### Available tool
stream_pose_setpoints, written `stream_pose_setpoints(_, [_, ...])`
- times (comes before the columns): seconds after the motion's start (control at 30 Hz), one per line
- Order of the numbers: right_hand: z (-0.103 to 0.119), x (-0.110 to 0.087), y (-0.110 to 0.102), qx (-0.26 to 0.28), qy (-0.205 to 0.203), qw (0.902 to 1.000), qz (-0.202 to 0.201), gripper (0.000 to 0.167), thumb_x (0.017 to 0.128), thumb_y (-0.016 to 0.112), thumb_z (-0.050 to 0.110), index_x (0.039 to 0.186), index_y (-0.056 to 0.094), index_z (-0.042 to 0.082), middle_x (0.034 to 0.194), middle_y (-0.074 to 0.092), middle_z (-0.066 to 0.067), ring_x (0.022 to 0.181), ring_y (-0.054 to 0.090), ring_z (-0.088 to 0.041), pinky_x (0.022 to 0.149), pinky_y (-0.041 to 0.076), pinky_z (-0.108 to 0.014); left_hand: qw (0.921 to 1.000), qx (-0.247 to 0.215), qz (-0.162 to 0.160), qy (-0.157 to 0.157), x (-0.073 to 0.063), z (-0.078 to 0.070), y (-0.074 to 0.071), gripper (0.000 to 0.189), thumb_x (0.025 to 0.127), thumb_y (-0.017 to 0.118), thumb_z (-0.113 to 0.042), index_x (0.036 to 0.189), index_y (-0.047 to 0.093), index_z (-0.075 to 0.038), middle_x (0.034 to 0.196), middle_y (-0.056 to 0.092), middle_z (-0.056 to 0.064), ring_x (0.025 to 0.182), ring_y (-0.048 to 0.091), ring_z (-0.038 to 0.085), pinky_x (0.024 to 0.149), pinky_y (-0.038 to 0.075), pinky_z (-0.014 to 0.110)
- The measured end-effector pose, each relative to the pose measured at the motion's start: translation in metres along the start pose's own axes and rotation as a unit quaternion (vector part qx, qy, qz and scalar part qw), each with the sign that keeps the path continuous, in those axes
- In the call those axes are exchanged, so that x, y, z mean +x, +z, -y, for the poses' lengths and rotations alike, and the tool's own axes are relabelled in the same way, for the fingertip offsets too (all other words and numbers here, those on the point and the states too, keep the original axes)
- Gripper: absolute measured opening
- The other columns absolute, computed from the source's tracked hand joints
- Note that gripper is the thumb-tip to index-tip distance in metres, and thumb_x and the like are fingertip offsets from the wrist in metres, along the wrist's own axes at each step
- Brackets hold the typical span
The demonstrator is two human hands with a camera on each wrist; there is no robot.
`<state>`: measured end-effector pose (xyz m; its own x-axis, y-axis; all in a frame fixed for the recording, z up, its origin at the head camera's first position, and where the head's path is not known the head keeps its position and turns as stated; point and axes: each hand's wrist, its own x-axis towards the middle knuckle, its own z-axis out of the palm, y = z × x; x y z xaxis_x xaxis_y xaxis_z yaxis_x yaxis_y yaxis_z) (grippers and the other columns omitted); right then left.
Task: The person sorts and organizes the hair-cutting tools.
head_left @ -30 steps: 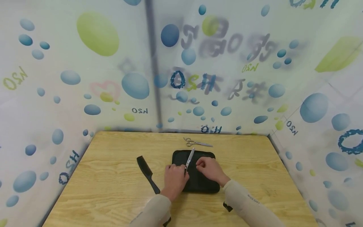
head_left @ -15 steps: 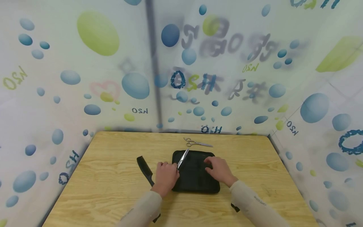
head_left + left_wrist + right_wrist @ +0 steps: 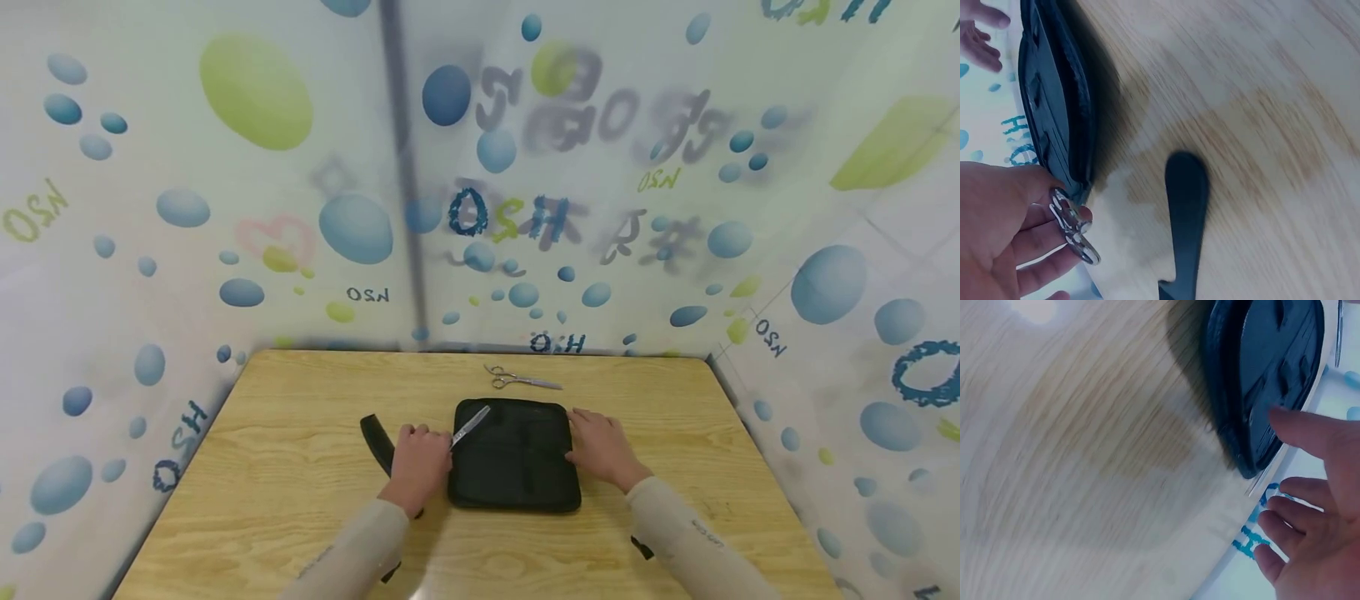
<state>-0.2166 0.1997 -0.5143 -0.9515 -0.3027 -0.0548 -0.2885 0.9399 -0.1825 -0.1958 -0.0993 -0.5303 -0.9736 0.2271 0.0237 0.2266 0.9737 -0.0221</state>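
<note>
A black zip case (image 3: 517, 467) lies on the table, its inside loops showing in both wrist views. My left hand (image 3: 422, 462) grips a pair of hairdressing scissors (image 3: 470, 423) by the finger rings; the blades point up and right, over the case's left edge. In the left wrist view the silver rings (image 3: 1071, 226) sit between thumb and fingers. My right hand (image 3: 602, 446) is at the case's right edge, fingers relaxed, with the thumb (image 3: 1300, 428) overlapping the case in the right wrist view. A black comb (image 3: 377, 442) lies partly hidden behind my left hand.
A second pair of silver scissors (image 3: 528, 382) lies behind the case, near the back of the wooden table (image 3: 300, 433). A patterned curtain (image 3: 480, 275) stands behind and along both sides of the table.
My left hand has moved left with the scissors, from over the case to its left edge and the comb. My right hand has moved right, from above the case to its right edge.
</note>
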Motion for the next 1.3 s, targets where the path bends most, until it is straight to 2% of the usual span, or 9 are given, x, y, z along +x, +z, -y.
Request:
stream_pose_setpoints(0.2, [-0.006, -0.005, -0.005, -0.012, -0.023, 0.9990, 0.037, 0.086, 0.076, 0.083, 0.035, 0.142, 0.044, -0.004, 0.149, 0.043, -0.022, 0.138, 0.041, -0.037, 0.110, 0.031, -0.060, 0.9997, 0.024, -0.005, 0.008, 0.001, 0.009, 0.002, 0.017, 0.093, 0.066, -0.030, 0.088, 0.068, -0.014, 0.081, 0.071, 0.002, 0.076, 0.058, 0.020, 0.084, 0.046, 0.044])
stream_pose_setpoints(0.43, [-0.010, -0.003, 0.004, -0.034, -0.040, 0.9938, 0.098, 0.108, 0.069, 0.083, 0.051, 0.149, 0.033, -0.001, 0.158, 0.031, -0.018, 0.147, 0.028, -0.036, 0.117, 0.021, -0.060, 0.9992, 0.030, -0.022, 0.017, 0.003, 0.015, 0.003, 0.011, 0.090, 0.068, -0.025, 0.088, 0.069, -0.014, 0.080, 0.070, 0.002, 0.076, 0.057, 0.020, 0.083, 0.045, 0.044])
stream_pose_setpoints(0.63, [-0.009, -0.004, 0.009, -0.028, -0.044, 0.9894, 0.135, 0.113, 0.068, 0.082, 0.054, 0.152, 0.028, 0.000, 0.160, 0.026, -0.018, 0.149, 0.023, -0.035, 0.119, 0.012, -0.060, 0.9984, 0.042, -0.030, 0.024, 0.004, 0.018, 0.003, 0.008, 0.090, 0.070, -0.022, 0.092, 0.070, -0.014, 0.084, 0.071, 0.002, 0.078, 0.057, 0.020, 0.083, 0.043, 0.042])
stream_pose_setpoints(0.9, [-0.008, -0.004, 0.011, -0.037, -0.048, 0.9883, 0.140, 0.113, 0.069, 0.082, 0.053, 0.152, 0.027, 0.000, 0.161, 0.024, -0.017, 0.150, 0.022, -0.033, 0.120, 0.011, -0.059, 0.9972, 0.058, -0.034, 0.033, 0.008, 0.021, 0.001, 0.009, 0.091, 0.068, -0.014, 0.099, 0.071, -0.014, 0.095, 0.073, 0.003, 0.092, 0.062, 0.023, 0.096, 0.045, 0.048])
stream_pose_setpoints(1.2, [-0.010, -0.004, 0.018, -0.058, -0.051, 0.9867, 0.143, 0.114, 0.067, 0.083, 0.054, 0.152, 0.029, 0.000, 0.160, 0.025, -0.017, 0.150, 0.023, -0.033, 0.120, 0.009, -0.058, 0.9979, 0.045, -0.029, 0.037, 0.014, 0.021, 0.007, 0.014, 0.089, 0.070, -0.013, 0.102, 0.073, -0.017, 0.099, 0.074, 0.002, 0.097, 0.063, 0.023, 0.100, 0.043, 0.050])
stream_pose_setpoints(1.3, [-0.008, -0.004, 0.019, -0.058, -0.052, 0.9873, 0.139, 0.113, 0.066, 0.084, 0.052, 0.151, 0.030, 0.000, 0.160, 0.027, -0.016, 0.149, 0.024, -0.032, 0.120, 0.009, -0.058, 0.9976, 0.045, -0.037, 0.038, 0.015, 0.022, 0.009, 0.013, 0.089, 0.070, -0.013, 0.101, 0.073, -0.018, 0.098, 0.074, 0.001, 0.098, 0.063, 0.022, 0.101, 0.042, 0.050])
